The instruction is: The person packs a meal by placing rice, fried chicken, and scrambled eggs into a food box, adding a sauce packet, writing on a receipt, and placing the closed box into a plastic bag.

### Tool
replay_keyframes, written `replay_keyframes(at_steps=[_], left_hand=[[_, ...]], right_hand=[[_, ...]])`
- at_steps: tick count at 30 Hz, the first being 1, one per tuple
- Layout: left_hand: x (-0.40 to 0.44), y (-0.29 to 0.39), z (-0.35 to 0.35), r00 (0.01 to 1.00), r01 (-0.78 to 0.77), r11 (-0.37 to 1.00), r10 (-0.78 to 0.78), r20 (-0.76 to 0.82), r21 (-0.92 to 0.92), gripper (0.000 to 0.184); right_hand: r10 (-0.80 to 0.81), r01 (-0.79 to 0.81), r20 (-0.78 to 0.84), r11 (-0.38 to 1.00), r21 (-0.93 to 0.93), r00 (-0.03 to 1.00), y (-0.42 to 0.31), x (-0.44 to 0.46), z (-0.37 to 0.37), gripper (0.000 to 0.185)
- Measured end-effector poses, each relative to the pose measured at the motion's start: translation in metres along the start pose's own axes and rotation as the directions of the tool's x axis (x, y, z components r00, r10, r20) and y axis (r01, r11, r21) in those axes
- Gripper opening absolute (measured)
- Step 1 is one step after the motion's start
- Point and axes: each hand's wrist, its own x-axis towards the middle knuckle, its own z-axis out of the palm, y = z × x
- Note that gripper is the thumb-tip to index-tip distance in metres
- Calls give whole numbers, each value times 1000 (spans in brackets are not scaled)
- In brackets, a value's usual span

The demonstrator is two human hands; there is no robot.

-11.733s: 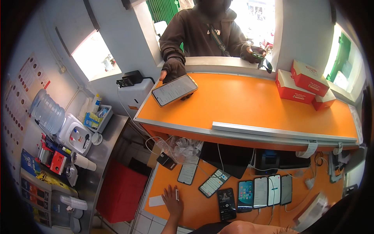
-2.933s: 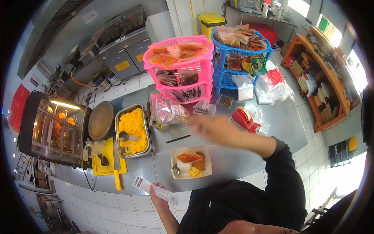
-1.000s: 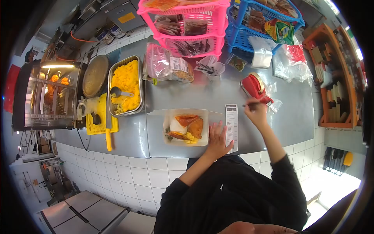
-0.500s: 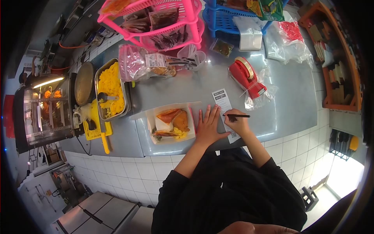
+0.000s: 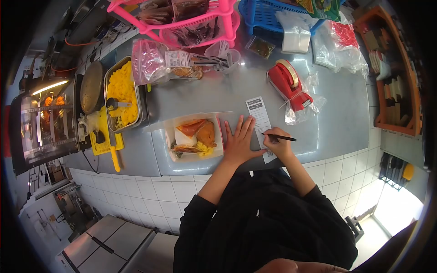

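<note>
A long printed receipt (image 5: 258, 119) lies on the steel table. My left hand (image 5: 240, 144) rests flat with fingers spread, partly over the receipt's left edge. In my right hand (image 5: 278, 147) is a black pen (image 5: 284, 137), its tip at the paper. Left of my left hand stands an open paper food box (image 5: 221, 136) holding a piece of roasted chicken (image 5: 205, 133), yellow rice and a small white packet. Beyond the receipt sits a red tape dispenser (image 5: 290, 86) with clear plastic around it.
At the left are a metal tray (image 5: 142, 107) of yellow rice with a scoop, a yellow-handled knife (image 5: 115, 157) on a yellow board, and a glass warmer (image 5: 48, 120). A pink rack (image 5: 191, 23), a blue rack (image 5: 261, 27) and plastic bags (image 5: 296, 38) line the back.
The whole view has shifted slightly, with the table items appearing a little higher and further left. My left hand stays on the receipt, and the pen remains in my right hand at the paper.
</note>
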Motion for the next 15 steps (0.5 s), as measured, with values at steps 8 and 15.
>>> replay_keyframes(at_steps=[8, 15], left_hand=[[-1, 0, 2, 1000, -8, 1000, 8, 17, 19, 111], [-1, 0, 2, 1000, 2, 1000, -2, 30, 17, 111]], right_hand=[[21, -19, 14, 996, -90, 1000, -6, 4, 2, 15], [106, -108, -53, 993, -53, 993, -4, 1, -1, 12]])
